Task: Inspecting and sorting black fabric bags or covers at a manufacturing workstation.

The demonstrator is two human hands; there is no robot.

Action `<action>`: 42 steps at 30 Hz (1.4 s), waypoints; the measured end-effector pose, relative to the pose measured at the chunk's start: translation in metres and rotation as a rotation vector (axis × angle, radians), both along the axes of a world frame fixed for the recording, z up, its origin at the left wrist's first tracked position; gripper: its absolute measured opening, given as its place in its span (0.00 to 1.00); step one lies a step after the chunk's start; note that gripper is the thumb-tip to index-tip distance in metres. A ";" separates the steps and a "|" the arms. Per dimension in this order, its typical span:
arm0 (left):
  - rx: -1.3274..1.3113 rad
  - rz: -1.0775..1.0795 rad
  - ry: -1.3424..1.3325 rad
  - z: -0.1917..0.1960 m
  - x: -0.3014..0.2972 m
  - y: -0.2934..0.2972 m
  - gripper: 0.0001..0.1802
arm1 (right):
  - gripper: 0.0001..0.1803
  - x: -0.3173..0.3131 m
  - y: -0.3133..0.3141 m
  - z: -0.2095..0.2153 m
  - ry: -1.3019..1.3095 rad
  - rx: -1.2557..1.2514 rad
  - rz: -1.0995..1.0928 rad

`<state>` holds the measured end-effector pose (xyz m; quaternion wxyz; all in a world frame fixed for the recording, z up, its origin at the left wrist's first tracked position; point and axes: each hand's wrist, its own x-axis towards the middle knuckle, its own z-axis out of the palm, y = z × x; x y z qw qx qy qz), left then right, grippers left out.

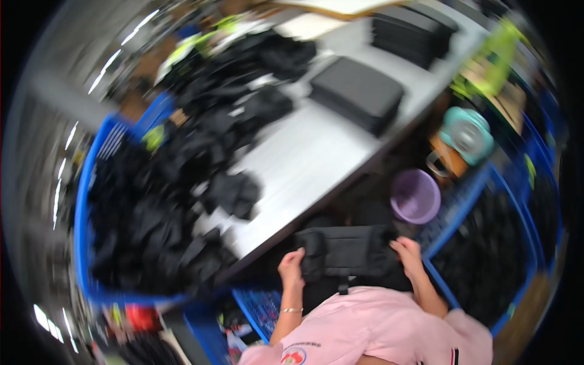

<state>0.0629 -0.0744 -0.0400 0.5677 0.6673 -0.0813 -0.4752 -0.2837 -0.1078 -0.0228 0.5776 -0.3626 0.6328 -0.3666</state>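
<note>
In front of my body I hold a black fabric piece (347,250) with a boxy middle panel, perhaps a bag part; its exact kind is unclear. My left hand (292,265) pinches its left end, a bracelet on the wrist. The right end is pinched by my right hand (406,252), fingers closed on the edge. A short dark strap (344,286) hangs from its near edge. Beyond it, a light grey table (292,176) carries a heap of loose black fabric pieces (210,115) and a stack of flat dark grey pieces (356,91).
A large blue crate (82,243) full of black pieces stands at left. To the right are a purple basket (415,196), a teal fan (467,135) and another blue crate (528,222) with black pieces. More dark stacked pieces (410,33) lie at the table's far end.
</note>
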 end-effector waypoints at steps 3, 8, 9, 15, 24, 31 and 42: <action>0.005 -0.025 -0.213 -0.010 0.018 0.003 0.15 | 0.16 0.009 -0.011 0.022 -0.095 0.058 0.076; -0.059 -0.224 -0.166 0.011 0.012 0.001 0.12 | 0.19 0.007 -0.005 0.012 -0.198 0.021 0.185; -0.064 -0.240 -0.173 0.016 0.007 0.002 0.11 | 0.18 0.001 -0.002 0.010 -0.297 0.046 0.185; -0.125 -0.440 -0.123 0.041 -0.031 0.000 0.07 | 0.11 -0.058 0.050 -0.008 -0.346 -0.009 -0.247; -0.119 -0.403 -0.180 0.045 -0.046 -0.001 0.08 | 0.22 -0.293 0.165 -0.043 -0.649 -0.376 -1.389; -0.104 -0.374 -0.253 0.044 -0.048 -0.007 0.08 | 0.22 -0.453 0.190 -0.062 -0.325 -0.580 -1.613; -0.132 -0.393 -0.152 0.054 -0.047 -0.006 0.09 | 0.12 -0.180 0.023 -0.108 -0.072 0.010 -0.690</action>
